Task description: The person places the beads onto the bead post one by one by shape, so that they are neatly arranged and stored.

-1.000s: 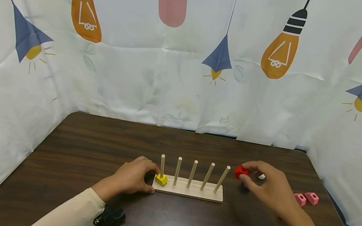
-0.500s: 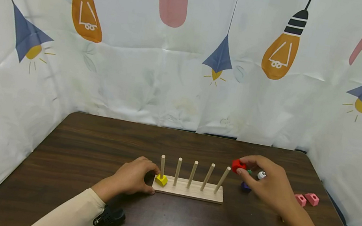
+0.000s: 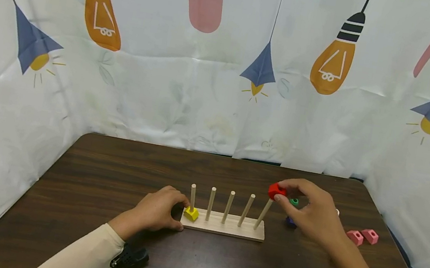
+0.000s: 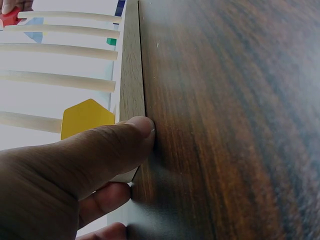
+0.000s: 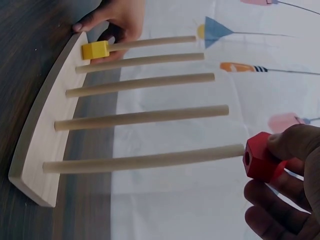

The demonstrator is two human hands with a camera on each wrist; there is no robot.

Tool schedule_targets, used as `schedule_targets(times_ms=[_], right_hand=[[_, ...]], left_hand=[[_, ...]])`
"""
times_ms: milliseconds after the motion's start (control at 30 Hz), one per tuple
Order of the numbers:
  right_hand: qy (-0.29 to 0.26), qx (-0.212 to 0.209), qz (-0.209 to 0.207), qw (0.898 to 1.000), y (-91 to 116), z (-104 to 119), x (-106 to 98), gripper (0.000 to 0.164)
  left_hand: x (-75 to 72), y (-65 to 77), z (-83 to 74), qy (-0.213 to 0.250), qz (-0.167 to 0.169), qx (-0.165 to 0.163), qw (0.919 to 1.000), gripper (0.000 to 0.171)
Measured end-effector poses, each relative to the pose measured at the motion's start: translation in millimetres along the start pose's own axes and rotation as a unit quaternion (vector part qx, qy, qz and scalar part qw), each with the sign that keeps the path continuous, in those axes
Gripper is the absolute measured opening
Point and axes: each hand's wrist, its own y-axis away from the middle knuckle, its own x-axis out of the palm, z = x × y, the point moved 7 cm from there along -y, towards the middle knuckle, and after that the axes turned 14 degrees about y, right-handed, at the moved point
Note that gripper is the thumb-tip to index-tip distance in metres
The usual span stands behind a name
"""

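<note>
My right hand (image 3: 313, 212) pinches a red block (image 3: 277, 191) with a hole in it, between thumb and fingers. In the right wrist view the red block (image 5: 262, 157) is at the tip of the rightmost peg (image 5: 150, 161), its hole facing near the peg's end. With thumb in front and fingers behind, my left hand (image 3: 157, 209) grips the left end of the wooden peg board (image 3: 224, 229). A yellow block (image 3: 191, 214) sits at the foot of the leftmost peg. The three pegs (image 3: 229, 206) between the end ones carry no blocks.
Right of the board lie a green block (image 3: 294, 202) and a dark blue block (image 3: 290, 221), partly behind my right hand. Farther right are two pink blocks (image 3: 362, 236). A sliver of a white block (image 3: 337, 212) shows beside the hand. A printed curtain (image 3: 209, 119) surrounds the table.
My right hand has carried the red block left and up, from beside the board to the top of the rightmost peg. The left hand has stayed on the board's end.
</note>
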Motion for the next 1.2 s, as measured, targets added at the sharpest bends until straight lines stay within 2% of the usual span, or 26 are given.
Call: schedule_targets(times_ms=[633, 1200], right_hand=[[-0.048, -0.028, 0.017, 0.998, -12, 23, 13, 0.033], [-0.093, -0.027, 0.030, 0.995, -20, 39, 28, 0.031]], left_hand=[[-0.3, -0.3, 0.6, -0.002, 0.000, -0.003, 1.0000, 0.046], [-0.6, 0.1, -1.4, 0.000, 0.001, 0.000, 1.0000, 0.045]])
